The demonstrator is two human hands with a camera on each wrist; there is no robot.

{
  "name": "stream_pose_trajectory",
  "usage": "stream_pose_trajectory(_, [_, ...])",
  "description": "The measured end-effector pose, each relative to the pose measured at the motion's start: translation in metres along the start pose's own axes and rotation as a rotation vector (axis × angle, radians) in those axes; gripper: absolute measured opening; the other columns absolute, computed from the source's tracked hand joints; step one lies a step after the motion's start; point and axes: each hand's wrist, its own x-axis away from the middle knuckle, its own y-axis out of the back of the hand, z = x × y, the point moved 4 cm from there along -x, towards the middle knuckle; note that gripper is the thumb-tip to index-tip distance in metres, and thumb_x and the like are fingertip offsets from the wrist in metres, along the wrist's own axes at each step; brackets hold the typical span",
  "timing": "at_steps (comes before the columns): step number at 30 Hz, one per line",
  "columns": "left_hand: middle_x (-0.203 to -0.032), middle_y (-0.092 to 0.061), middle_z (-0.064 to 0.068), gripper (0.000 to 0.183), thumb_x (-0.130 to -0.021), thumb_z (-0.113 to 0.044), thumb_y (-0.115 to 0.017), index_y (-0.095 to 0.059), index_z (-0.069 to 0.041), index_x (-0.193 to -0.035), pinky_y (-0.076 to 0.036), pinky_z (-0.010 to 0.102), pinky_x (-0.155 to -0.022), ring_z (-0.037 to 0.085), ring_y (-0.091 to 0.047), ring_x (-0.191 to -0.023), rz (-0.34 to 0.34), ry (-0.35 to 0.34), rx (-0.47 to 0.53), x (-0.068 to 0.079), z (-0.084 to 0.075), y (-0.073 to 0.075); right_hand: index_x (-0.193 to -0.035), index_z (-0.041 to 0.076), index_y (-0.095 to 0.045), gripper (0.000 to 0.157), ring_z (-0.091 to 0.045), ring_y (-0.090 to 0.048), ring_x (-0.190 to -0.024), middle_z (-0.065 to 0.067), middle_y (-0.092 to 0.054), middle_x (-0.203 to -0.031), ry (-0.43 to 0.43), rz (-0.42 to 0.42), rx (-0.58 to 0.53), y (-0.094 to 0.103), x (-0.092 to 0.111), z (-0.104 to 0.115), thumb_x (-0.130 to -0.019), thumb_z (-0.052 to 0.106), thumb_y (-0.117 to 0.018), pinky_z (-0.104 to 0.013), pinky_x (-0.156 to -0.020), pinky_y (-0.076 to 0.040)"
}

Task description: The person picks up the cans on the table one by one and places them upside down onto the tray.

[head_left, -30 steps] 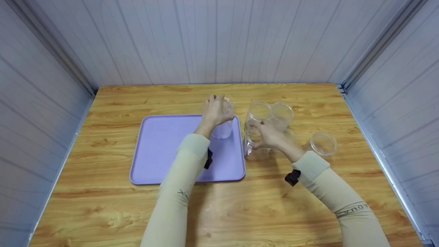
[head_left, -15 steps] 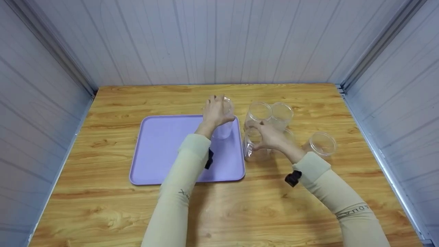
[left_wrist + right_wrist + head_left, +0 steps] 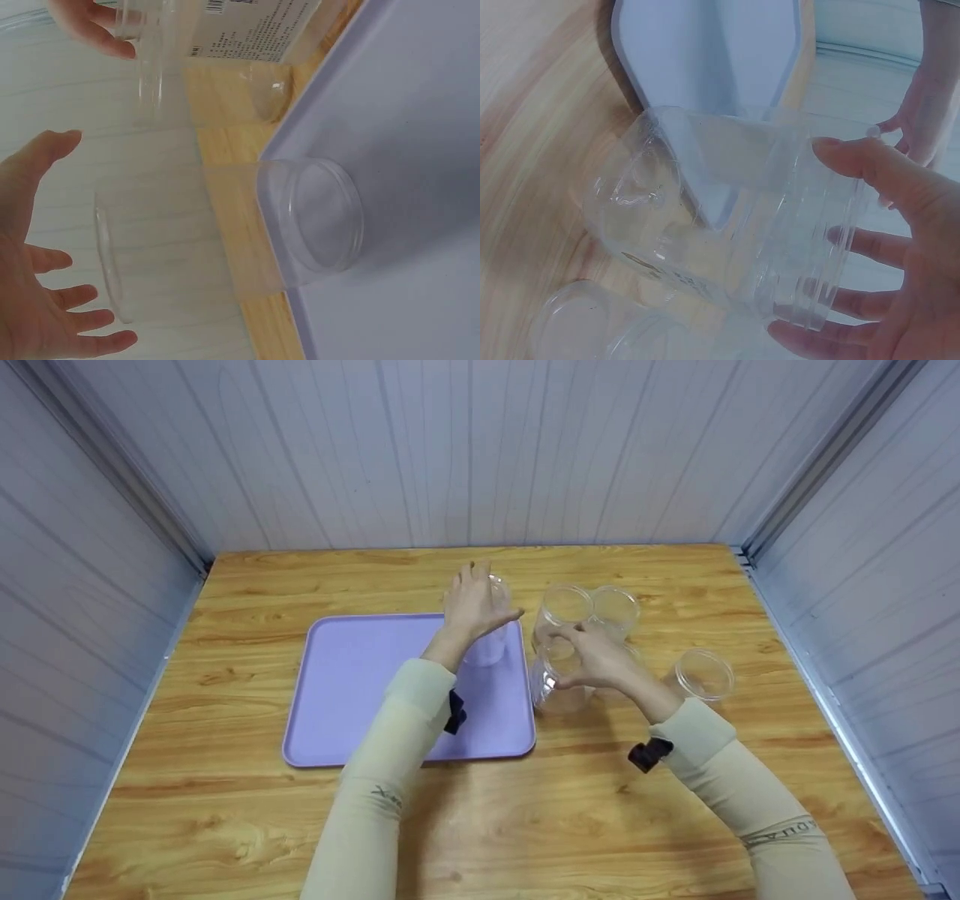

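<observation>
A clear plastic jar point(image 3: 486, 651) stands upright on the back right corner of the purple tray point(image 3: 360, 690). Around its upper end my left hand point(image 3: 471, 604) is spread wide; in the left wrist view the thumb and fingers point(image 3: 82, 319) stand off the rim. Just right of the tray, my right hand point(image 3: 600, 658) holds another clear jar point(image 3: 690, 187) by its ridged neck, thumb on one side and fingers on the other. That jar is upright, close beside the tray's edge, with faint print on its wall.
Behind the right hand's jar stand two more clear jars, one at the back left point(image 3: 568, 606) and one at the back right point(image 3: 616, 611). Another is partly hidden by the right hand. A lone clear jar point(image 3: 703, 675) stands farther right. Panelled walls point(image 3: 420, 457) enclose the wooden table point(image 3: 480, 840).
My left thumb and fingers have spread away from the jar on the tray, which stays in place. My right hand stays at its jar, its forearm shifted slightly.
</observation>
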Motion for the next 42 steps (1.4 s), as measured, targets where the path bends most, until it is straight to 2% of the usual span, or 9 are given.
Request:
stream_pose_trajectory(5, [-0.138, -0.029, 0.018, 0.083, -0.073, -0.045, -0.068, -0.031, -0.008, -0.138, -0.033, 0.052, -0.094, 0.033, -0.029, -0.125, -0.063, -0.050, -0.002, 0.005, -0.001, 0.008, -0.128, 0.006, -0.047, 0.078, -0.034, -0.048, -0.101, -0.021, -0.050, -0.113, 0.005, -0.047, -0.070, 0.007, 0.008, -0.001, -0.061, 0.026, -0.081, -0.046, -0.082, -0.044])
stream_pose_trajectory(11, [-0.137, -0.033, 0.017, 0.074, -0.077, -0.038, -0.067, -0.035, -0.005, -0.135, -0.033, 0.048, -0.095, 0.031, -0.031, -0.125, -0.138, -0.095, -0.071, 0.012, 0.002, 0.018, -0.130, 0.004, -0.045, 0.080, -0.035, -0.046, -0.105, -0.021, -0.047, -0.117, 0.001, -0.106, -0.166, 0.014, 0.019, -0.006, -0.062, 0.025, -0.081, -0.048, -0.088, -0.040])
stream_pose_trajectory(16, [-0.135, -0.035, 0.018, 0.068, -0.079, -0.032, -0.066, -0.038, -0.003, -0.133, -0.032, 0.046, -0.097, 0.031, -0.034, -0.123, -0.202, -0.141, -0.048, 0.020, -0.001, 0.026, -0.131, 0.006, -0.044, 0.080, -0.037, -0.044, -0.109, -0.021, -0.044, -0.123, -0.027, -0.170, -0.206, 0.020, 0.030, -0.009, -0.064, 0.027, -0.080, -0.052, -0.089, -0.038])
stream_pose_trajectory(21, [-0.132, -0.039, 0.018, 0.063, -0.082, -0.029, -0.064, -0.040, 0.001, -0.131, -0.031, 0.040, -0.098, 0.029, -0.037, -0.121, -0.245, -0.197, -0.010, 0.029, -0.006, 0.032, -0.131, 0.009, -0.044, 0.079, -0.036, -0.048, -0.102, -0.021, -0.045, -0.117, -0.051, -0.249, -0.276, 0.022, 0.039, -0.008, -0.063, 0.027, -0.081, -0.051, -0.082, -0.042])
stream_pose_trajectory(27, [-0.125, -0.045, 0.016, 0.054, -0.083, -0.023, -0.063, -0.044, 0.002, -0.127, -0.035, 0.035, -0.097, 0.027, -0.042, -0.117, -0.309, -0.233, 0.068, 0.041, -0.010, 0.037, -0.128, 0.007, -0.047, 0.076, -0.036, -0.051, -0.096, -0.019, -0.048, -0.117, -0.004, -0.394, -0.378, 0.021, 0.044, -0.005, -0.062, 0.021, -0.083, -0.047, -0.081, -0.043])
stream_pose_trajectory(33, [-0.119, -0.050, 0.013, 0.045, -0.083, -0.019, -0.062, -0.051, 0.002, -0.121, -0.038, 0.033, -0.093, 0.026, -0.047, -0.110, -0.388, -0.263, 0.179, 0.055, -0.010, 0.041, -0.131, 0.011, -0.046, 0.077, -0.030, -0.050, -0.098, -0.013, -0.048, -0.120, -0.036, -0.475, -0.509, 0.016, 0.050, -0.005, -0.064, 0.021, -0.082, -0.042, -0.072, -0.049])
stream_pose_trajectory(39, [-0.118, -0.051, 0.012, 0.040, -0.086, -0.022, -0.060, -0.053, 0.000, -0.119, -0.039, 0.034, -0.092, 0.025, -0.048, -0.110, -0.391, -0.285, 0.316, 0.069, -0.009, 0.037, -0.131, 0.011, -0.046, 0.075, -0.028, -0.050, -0.099, -0.010, -0.048, -0.122, -0.043, -0.530, -0.665, 0.013, 0.054, -0.005, -0.066, 0.014, -0.081, -0.044, -0.071, -0.049])
stream_pose_trajectory(42, [-0.120, -0.051, 0.011, 0.040, -0.086, -0.021, -0.060, -0.053, 0.000, -0.119, -0.037, 0.032, -0.095, 0.023, -0.047, -0.112, -0.397, -0.341, 0.392, 0.074, -0.009, 0.034, -0.132, 0.005, -0.044, 0.074, -0.029, -0.050, -0.099, -0.014, -0.048, -0.121, -0.024, -0.551, -0.730, 0.016, 0.057, 0.001, -0.067, 0.006, -0.079, -0.045, -0.071, -0.049])
